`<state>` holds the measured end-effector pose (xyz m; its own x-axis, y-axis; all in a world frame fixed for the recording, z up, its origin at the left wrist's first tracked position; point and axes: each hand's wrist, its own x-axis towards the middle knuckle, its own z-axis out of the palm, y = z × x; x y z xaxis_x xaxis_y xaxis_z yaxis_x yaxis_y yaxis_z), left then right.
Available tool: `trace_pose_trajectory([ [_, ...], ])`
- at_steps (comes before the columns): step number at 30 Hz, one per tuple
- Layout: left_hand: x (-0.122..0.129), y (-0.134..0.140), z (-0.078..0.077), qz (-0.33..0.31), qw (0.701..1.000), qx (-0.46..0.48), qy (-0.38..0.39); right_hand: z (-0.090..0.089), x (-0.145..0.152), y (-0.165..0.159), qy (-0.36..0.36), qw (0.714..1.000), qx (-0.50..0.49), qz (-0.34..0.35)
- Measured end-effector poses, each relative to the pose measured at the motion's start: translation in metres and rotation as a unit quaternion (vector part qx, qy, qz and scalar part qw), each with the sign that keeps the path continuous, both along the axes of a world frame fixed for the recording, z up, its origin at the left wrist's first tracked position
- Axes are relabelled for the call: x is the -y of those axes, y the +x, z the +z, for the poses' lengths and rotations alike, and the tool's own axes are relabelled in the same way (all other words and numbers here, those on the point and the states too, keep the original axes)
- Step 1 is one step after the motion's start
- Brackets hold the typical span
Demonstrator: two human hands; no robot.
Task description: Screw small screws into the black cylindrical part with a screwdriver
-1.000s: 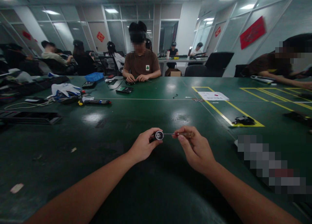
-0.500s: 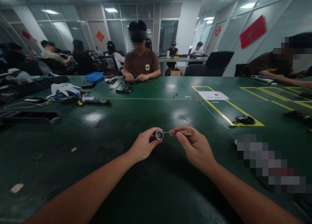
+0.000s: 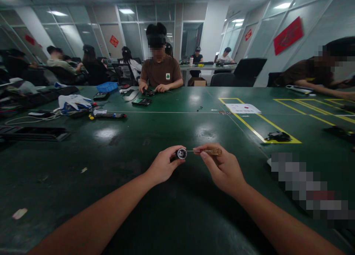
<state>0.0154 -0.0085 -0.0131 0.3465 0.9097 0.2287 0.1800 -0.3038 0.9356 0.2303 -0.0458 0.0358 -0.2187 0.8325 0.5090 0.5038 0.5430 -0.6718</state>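
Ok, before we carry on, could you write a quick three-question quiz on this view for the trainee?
1. Which of these does the right hand hold?
A) a blue tray
B) a screwdriver
C) a white sheet

2. True or false: the left hand lies open and holds nothing.

3. Fill in the colour: the tape marking out shapes on the green table is ____.

Key:
1. B; its shaft points toward the left hand.
2. False; the left hand grips a small round part, its hollow end facing the camera.
3. Yellow.
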Motion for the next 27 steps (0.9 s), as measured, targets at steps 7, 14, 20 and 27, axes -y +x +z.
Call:
trace_pose_trajectory([
  [7,-0.0018,-0.0004,-0.0056,-0.001,1.000,0.007,0.004,0.0040,0.0008,0.0013,0.021,0.999,0.023,-0.016],
  [14,-0.0010,-0.0003,-0.0037,-0.002,1.000,0.001,0.006,0.0024,-0.0009,0.0011,0.000,1.000,0.016,-0.012],
  [20,0.0002,-0.0011,-0.0011,-0.001,1.000,-0.009,0.009,0.0032,-0.0016,-0.0004,-0.020,0.999,-0.028,-0.004],
  [27,-0.0016,-0.0014,-0.0056,-0.011,1.000,0.003,0.009,0.0020,0.0003,0.0001,0.001,1.000,0.014,-0.005],
])
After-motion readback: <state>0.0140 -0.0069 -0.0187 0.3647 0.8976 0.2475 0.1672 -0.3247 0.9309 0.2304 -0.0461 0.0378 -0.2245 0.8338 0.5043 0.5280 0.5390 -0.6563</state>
